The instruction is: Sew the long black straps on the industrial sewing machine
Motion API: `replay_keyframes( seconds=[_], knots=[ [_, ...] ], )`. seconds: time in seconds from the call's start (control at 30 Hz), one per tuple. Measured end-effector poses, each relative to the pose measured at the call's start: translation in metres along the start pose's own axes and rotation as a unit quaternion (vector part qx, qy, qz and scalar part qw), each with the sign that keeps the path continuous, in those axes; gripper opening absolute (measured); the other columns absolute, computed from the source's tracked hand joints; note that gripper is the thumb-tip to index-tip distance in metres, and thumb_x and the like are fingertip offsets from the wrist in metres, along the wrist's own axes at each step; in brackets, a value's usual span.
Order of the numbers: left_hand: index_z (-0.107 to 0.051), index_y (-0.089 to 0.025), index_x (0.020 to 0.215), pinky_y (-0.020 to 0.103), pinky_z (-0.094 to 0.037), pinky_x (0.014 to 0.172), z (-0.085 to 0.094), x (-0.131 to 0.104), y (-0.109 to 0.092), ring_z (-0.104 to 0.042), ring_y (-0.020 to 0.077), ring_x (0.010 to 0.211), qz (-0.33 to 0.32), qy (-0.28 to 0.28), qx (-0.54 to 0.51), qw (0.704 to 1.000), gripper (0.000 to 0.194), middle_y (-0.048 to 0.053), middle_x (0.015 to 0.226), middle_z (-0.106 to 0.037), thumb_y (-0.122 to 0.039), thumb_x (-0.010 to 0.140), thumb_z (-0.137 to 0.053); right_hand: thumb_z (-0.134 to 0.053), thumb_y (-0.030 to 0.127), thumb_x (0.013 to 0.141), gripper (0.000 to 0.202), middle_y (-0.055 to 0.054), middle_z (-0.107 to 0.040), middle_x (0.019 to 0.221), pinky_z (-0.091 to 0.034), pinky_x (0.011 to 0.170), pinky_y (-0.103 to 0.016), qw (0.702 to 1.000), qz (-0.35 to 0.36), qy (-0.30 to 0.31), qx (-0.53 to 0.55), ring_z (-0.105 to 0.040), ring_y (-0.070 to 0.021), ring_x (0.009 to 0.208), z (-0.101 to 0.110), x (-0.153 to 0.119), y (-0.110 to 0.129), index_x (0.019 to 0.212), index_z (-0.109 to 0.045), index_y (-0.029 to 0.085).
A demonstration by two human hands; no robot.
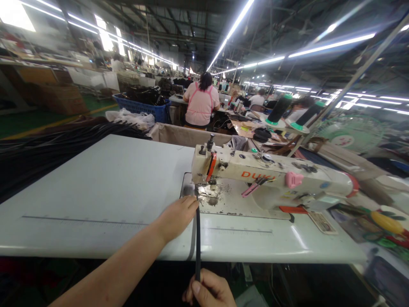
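Note:
A long, narrow black strip runs from under the presser foot of a sewing machine, across the white table and down over its front edge. Just in front of the needle area, my left hand is closed at the strip's left side, its fingers together against it; the fingertips and thumb are partly hidden. Below the table edge, my right hand pinches the same strip between thumb and fingers.
The white table has a printed ruler line along its front. Many black strips lie heaped at the left. Behind stand a blue basket and a seated person in pink. Thread cones rise at the right.

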State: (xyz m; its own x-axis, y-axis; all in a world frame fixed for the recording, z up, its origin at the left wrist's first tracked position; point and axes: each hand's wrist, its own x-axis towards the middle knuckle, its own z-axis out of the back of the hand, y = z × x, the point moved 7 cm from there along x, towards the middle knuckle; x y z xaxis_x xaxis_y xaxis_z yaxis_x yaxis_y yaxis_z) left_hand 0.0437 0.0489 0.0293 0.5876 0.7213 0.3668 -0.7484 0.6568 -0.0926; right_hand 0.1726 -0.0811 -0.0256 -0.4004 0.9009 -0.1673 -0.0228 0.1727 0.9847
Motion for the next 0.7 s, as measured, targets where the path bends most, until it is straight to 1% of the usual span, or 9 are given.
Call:
replay_keyframes(
  seconds=[0.1,0.17,0.23,0.3,0.4,0.43,0.5,0.6,0.7],
  knots=[
    [-0.062,-0.014,0.118,0.045,-0.053,0.111,0.002,0.001,-0.001,-0.061,0.0272,0.127,-0.002,0.007,0.002,1.0,0.024,0.013,0.126,-0.067,-0.011,0.102,-0.044,-0.064,0.071,0.091,0.056,-0.008,-0.075,0.078,-0.048,0.074,-0.031,0.999,0.029,0.021,-0.037,-0.067,-0.0204,0.075,0.001,0.0,0.004,0.074,-0.081,0.02],
    [-0.062,-0.015,0.117,0.044,-0.053,0.111,0.003,0.001,-0.001,-0.062,0.0265,0.126,-0.001,0.009,0.001,1.0,0.025,0.012,0.127,-0.067,-0.011,0.102,-0.043,-0.066,0.068,0.091,0.053,-0.008,-0.075,0.081,-0.048,0.074,-0.03,0.998,0.035,0.032,-0.048,-0.066,-0.0205,0.076,0.002,0.0,0.003,0.074,-0.081,0.02],
    [-0.062,-0.016,0.117,0.044,-0.053,0.11,0.004,0.001,-0.001,-0.062,0.0265,0.126,-0.001,0.009,0.002,1.0,0.024,0.012,0.126,-0.067,-0.011,0.101,-0.044,-0.07,0.065,0.089,0.048,-0.007,-0.073,0.08,-0.048,0.072,-0.03,0.997,0.041,0.024,-0.053,-0.064,-0.0196,0.074,0.004,0.0,0.003,0.076,-0.081,0.019],
    [-0.062,-0.016,0.117,0.043,-0.053,0.11,0.003,0.0,-0.001,-0.062,0.0267,0.126,-0.003,0.008,0.003,1.0,0.024,0.012,0.125,-0.067,-0.011,0.101,-0.045,-0.072,0.062,0.089,0.044,-0.006,-0.072,0.081,-0.048,0.073,-0.031,0.997,0.049,0.0,-0.059,-0.064,-0.02,0.076,0.006,0.001,0.007,0.081,-0.081,0.019],
    [-0.061,-0.016,0.117,0.042,-0.053,0.11,0.002,0.0,0.0,-0.062,0.0267,0.125,-0.007,0.003,0.001,1.0,0.022,0.012,0.125,-0.066,-0.012,0.102,-0.046,-0.073,0.059,0.089,0.04,-0.007,-0.076,0.088,-0.049,0.078,-0.032,0.998,0.02,-0.026,-0.044,-0.066,-0.0217,0.083,0.007,0.003,0.011,0.09,-0.081,0.019],
    [-0.061,-0.015,0.118,0.042,-0.053,0.11,0.001,0.0,0.001,-0.062,0.0266,0.125,-0.007,0.001,0.001,1.0,0.021,0.012,0.126,-0.066,-0.013,0.102,-0.046,-0.074,0.06,0.088,0.041,-0.007,-0.078,0.089,-0.05,0.077,-0.031,0.999,0.001,-0.034,-0.019,-0.067,-0.0214,0.082,0.006,0.004,0.012,0.095,-0.08,0.019],
    [-0.06,-0.014,0.119,0.042,-0.052,0.11,0.001,0.0,0.001,-0.063,0.0267,0.124,-0.011,-0.002,0.005,1.0,0.022,0.013,0.127,-0.066,-0.013,0.103,-0.046,-0.074,0.064,0.087,0.049,-0.007,-0.079,0.081,-0.049,0.069,-0.029,0.998,-0.033,-0.041,0.037,-0.067,-0.0191,0.073,0.003,0.005,0.014,0.101,-0.076,0.018],
    [-0.06,-0.013,0.12,0.043,-0.053,0.11,0.001,0.0,0.0,-0.063,0.027,0.124,-0.013,-0.005,0.009,1.0,0.022,0.013,0.126,-0.066,-0.013,0.103,-0.045,-0.071,0.072,0.085,0.056,-0.006,-0.076,0.065,-0.043,0.061,-0.026,0.996,-0.053,-0.039,0.065,-0.065,-0.0166,0.061,-0.002,0.005,0.017,0.091,-0.073,0.016],
    [-0.06,-0.014,0.12,0.043,-0.053,0.11,0.004,0.0,0.001,-0.063,0.0265,0.123,-0.005,-0.014,0.004,1.0,0.022,0.014,0.127,-0.066,-0.014,0.103,-0.046,-0.071,0.074,0.084,0.058,-0.006,-0.075,0.063,-0.042,0.061,-0.026,0.996,-0.058,-0.039,0.056,-0.068,-0.0173,0.062,-0.004,0.002,0.019,0.079,-0.072,0.016]
  ],
)
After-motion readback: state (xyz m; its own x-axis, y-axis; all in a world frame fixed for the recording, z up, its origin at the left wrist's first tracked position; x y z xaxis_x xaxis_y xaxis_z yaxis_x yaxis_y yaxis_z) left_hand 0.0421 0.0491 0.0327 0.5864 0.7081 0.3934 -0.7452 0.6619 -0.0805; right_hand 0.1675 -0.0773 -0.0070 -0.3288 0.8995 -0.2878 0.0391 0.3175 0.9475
